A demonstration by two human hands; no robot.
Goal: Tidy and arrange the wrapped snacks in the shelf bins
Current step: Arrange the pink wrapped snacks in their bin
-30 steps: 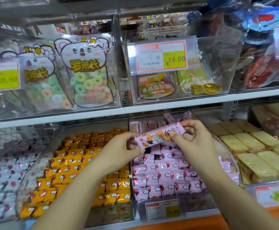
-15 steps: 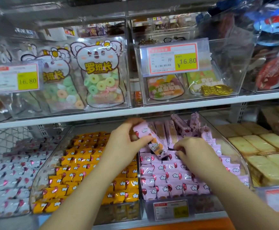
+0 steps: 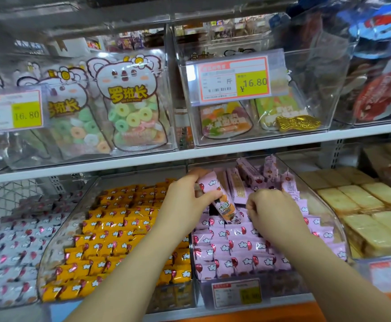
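Slotting a pink snack bar (image 3: 222, 203) into the pink bin (image 3: 315, 205) on the lower shelf.

My left hand (image 3: 185, 201) pinches the bar's upper end, tilting it so its lower end slides down among the packed pink wrappers (image 3: 236, 247). My right hand (image 3: 271, 210) is curled, fingers pressed into the row, probably parting a gap; whether it grips anything I cannot tell.
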